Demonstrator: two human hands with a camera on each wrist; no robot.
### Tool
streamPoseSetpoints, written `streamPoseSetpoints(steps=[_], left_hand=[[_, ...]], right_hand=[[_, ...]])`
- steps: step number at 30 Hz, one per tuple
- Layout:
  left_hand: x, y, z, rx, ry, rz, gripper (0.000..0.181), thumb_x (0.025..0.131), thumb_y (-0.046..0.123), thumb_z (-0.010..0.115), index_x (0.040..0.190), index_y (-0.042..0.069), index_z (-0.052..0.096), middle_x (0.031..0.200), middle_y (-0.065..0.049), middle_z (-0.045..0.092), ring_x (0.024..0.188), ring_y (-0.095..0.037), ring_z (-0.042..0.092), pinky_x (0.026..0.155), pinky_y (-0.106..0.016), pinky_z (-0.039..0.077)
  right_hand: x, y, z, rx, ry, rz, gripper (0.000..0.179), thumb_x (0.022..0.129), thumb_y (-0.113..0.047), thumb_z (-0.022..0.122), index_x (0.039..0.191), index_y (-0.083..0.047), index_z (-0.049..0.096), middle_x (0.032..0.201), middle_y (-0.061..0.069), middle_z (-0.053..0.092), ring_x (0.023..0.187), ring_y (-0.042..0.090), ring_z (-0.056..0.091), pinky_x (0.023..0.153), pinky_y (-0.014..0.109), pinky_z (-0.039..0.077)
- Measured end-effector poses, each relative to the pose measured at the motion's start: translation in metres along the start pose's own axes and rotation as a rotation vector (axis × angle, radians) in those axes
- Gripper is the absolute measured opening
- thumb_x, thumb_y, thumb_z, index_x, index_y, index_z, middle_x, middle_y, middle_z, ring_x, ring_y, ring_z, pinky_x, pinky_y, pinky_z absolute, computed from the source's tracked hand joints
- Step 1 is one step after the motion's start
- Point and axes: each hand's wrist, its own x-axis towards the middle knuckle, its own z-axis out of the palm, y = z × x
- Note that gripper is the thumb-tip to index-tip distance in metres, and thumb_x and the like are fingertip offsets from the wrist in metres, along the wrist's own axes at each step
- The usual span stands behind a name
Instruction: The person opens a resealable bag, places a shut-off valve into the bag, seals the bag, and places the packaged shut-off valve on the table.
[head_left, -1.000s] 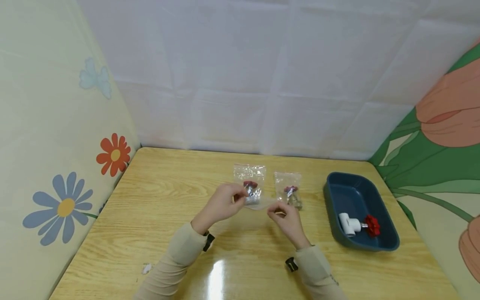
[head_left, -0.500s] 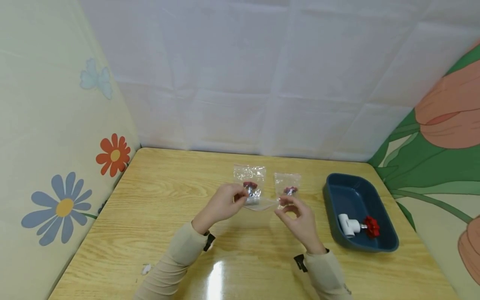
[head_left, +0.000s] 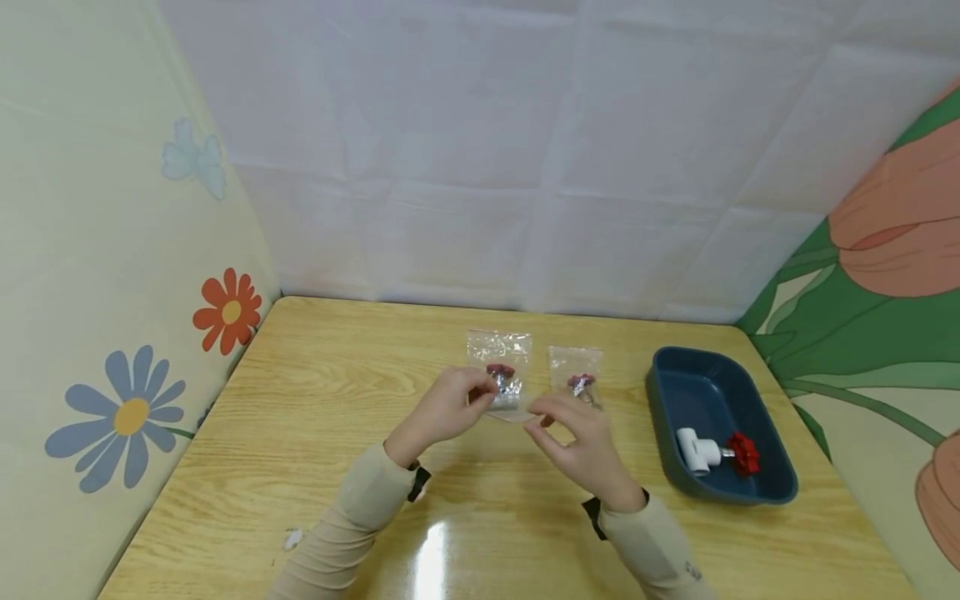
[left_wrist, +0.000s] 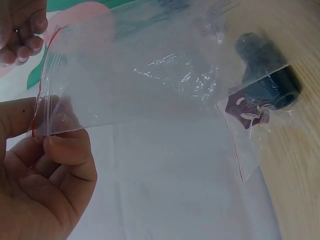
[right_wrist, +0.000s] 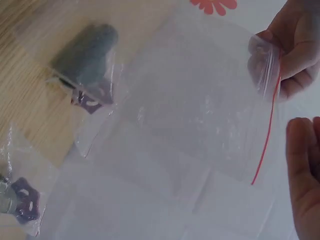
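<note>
A clear zip bag with a red line along its mouth hangs between my hands; I see nothing inside it. My left hand pinches one corner by the zip between thumb and fingers. My right hand is close to the other end of the mouth, with thumb and fingertips apart; in the right wrist view a gap separates it from the bag. Behind the hands lie two bagged valves with red handwheels: the left bagged valve and the right bagged valve. The hands partly cover both.
On the right stands a dark blue tray. In it lies a white tee-shaped valve with a red handwheel. A small white patch marks the front left of the wooden table. A white cloth backdrop rises behind.
My right hand has let go of the bag's mouth, swung a little right, then come back left with its thumb and fingers spread wider. My left hand has kept its hold and place.
</note>
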Motion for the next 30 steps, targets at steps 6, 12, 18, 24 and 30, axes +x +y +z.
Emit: streamPoseSetpoints(steps=[6, 12, 18, 24, 30], left_hand=[[0.000, 0.001, -0.001, -0.001, -0.024, 0.000, 0.006, 0.082, -0.003, 0.060, 0.083, -0.001, 0.065, 0.072, -0.003, 0.060, 0.059, -0.006, 0.049, 0.053, -0.018, 0.044], [0.000, 0.001, 0.001, -0.004, -0.038, 0.001, 0.006, 0.082, -0.003, 0.060, 0.084, 0.000, 0.065, 0.073, -0.004, 0.061, 0.060, -0.007, 0.049, 0.054, -0.018, 0.044], [0.000, 0.002, 0.002, -0.005, -0.031, -0.001, 0.007, 0.082, -0.004, 0.060, 0.084, 0.000, 0.065, 0.074, -0.004, 0.061, 0.061, -0.008, 0.050, 0.054, -0.018, 0.044], [0.000, 0.000, 0.002, -0.018, -0.020, 0.012, 0.007, 0.082, -0.004, 0.058, 0.084, -0.001, 0.064, 0.073, -0.005, 0.060, 0.059, -0.007, 0.048, 0.053, -0.017, 0.043], [0.000, 0.000, 0.002, -0.023, -0.008, 0.019, 0.008, 0.081, -0.005, 0.057, 0.083, -0.002, 0.064, 0.074, -0.006, 0.060, 0.061, -0.009, 0.051, 0.055, -0.017, 0.045]], right_hand=[[0.005, -0.007, 0.006, -0.132, -0.180, 0.044, 0.024, 0.070, -0.002, 0.074, 0.092, 0.000, 0.065, 0.091, 0.009, 0.065, 0.070, 0.016, 0.059, 0.058, 0.019, 0.049], [0.007, -0.011, 0.011, -0.316, -0.219, 0.044, 0.027, 0.064, -0.003, 0.080, 0.087, 0.000, 0.067, 0.088, 0.010, 0.066, 0.076, 0.020, 0.063, 0.062, 0.026, 0.052], [0.007, -0.012, 0.014, -0.407, -0.272, 0.033, 0.026, 0.062, -0.009, 0.081, 0.084, -0.002, 0.067, 0.086, 0.008, 0.065, 0.079, 0.022, 0.062, 0.068, 0.031, 0.052], [0.006, -0.011, 0.017, -0.394, -0.227, -0.020, 0.014, 0.063, 0.001, 0.075, 0.073, -0.004, 0.065, 0.075, 0.005, 0.063, 0.071, 0.019, 0.059, 0.063, 0.031, 0.050], [0.005, -0.011, 0.019, -0.379, -0.203, -0.039, 0.014, 0.064, 0.003, 0.074, 0.069, -0.004, 0.064, 0.071, 0.003, 0.062, 0.068, 0.018, 0.057, 0.062, 0.030, 0.048]])
